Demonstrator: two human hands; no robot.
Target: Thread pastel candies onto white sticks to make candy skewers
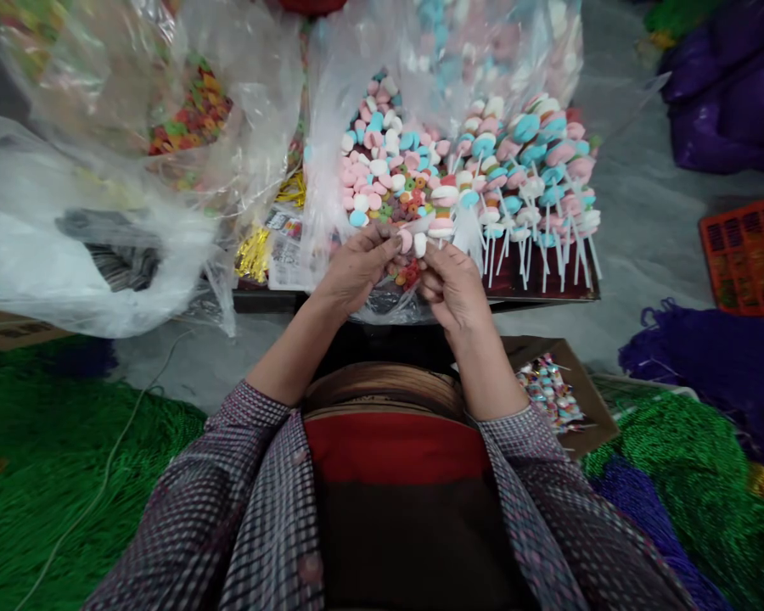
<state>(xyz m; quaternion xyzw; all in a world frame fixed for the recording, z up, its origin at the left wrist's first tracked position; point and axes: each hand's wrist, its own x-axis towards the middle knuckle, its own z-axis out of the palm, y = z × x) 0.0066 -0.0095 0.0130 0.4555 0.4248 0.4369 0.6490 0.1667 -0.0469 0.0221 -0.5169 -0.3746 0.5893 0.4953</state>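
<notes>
Pinching the pink candy (406, 242) between thumb and fingertips, your left hand (362, 265) meets your right hand (453, 278), whose fingers close on the white candy (419, 245), just beside it, above the table (267, 301) at its front edge. Whether a stick joins the two cannot be told. Risks: excess pressure could dent either piece; a slack pinch could drop one onto the gummy rings (407, 275) below. Crowded candy sticks (551, 182) on your right could be knocked by a wide elbow. Loose plastic (326, 144) ahead may obstruct your reach. A box (595, 399) sits lower right.
</notes>
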